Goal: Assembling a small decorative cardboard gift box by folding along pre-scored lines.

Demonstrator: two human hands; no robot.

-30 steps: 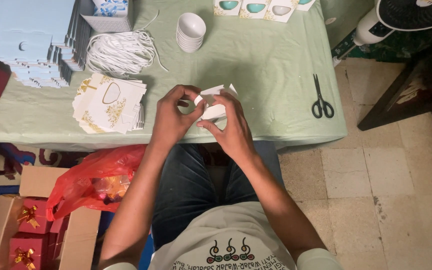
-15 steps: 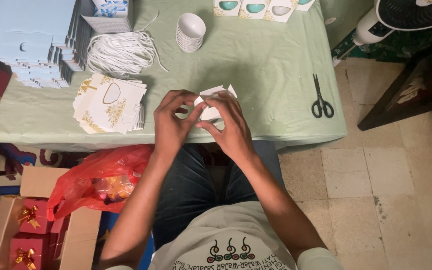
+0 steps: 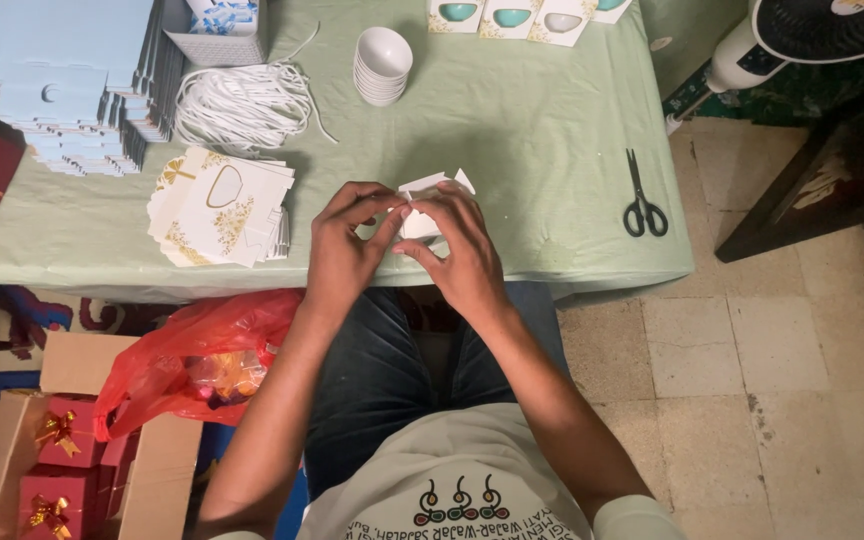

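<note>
One white card piece (image 3: 430,200), at the near edge of the green-covered table (image 3: 532,130): pinched by both the left hand (image 3: 344,250) and right hand (image 3: 460,255), fingertips pressed together on it. One pair of scissors (image 3: 642,200) (lying well right). One stack of white bowls (image 3: 382,66). One bundle of white cord (image 3: 242,105).

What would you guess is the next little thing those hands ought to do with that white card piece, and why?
Probably press the next flap inward. Both the left hand and the right hand pinch the small white card piece at the near edge of the green table, and its pointed flaps stick up unfolded. The stack of flat printed cards lies beside them.
</note>
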